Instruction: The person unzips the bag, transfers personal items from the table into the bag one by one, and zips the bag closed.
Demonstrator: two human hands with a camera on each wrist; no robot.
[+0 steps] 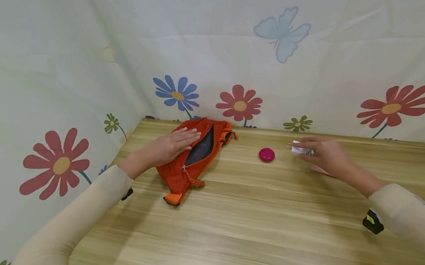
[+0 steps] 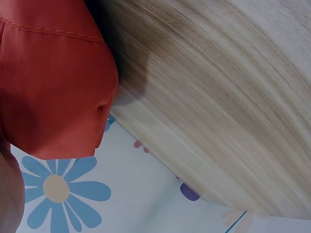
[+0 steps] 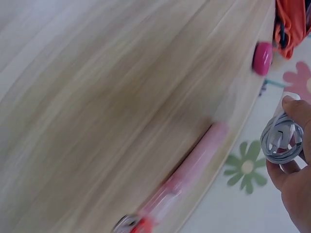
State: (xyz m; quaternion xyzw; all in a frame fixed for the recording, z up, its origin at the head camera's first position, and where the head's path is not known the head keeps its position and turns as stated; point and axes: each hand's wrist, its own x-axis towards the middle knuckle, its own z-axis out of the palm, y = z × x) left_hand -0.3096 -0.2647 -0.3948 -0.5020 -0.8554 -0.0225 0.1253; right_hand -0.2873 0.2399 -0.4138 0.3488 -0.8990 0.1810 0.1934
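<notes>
My left hand (image 1: 168,147) lies with straight fingers on an orange-red waist bag (image 1: 174,173). The bag's zip is undone, and its dark lining (image 1: 201,146) shows through the long opening. In the left wrist view, one rounded end of the bag (image 2: 58,87) fills the upper left. Held in my right hand (image 1: 327,154) is a white charger with a coiled cable (image 3: 282,141), pinched between thumb and fingers above the table. The charger's prongs (image 1: 290,145) point left in the head view. Below that hand lies a long pink item (image 3: 194,158), partly hidden by it in the head view.
A shiny magenta round case (image 1: 266,155) sits on the wooden table (image 1: 225,236) between the bag and my right hand. A metal ring (image 3: 127,222) shows at the pink item's end. Behind the table's back edge hangs a flower-printed curtain (image 1: 206,42).
</notes>
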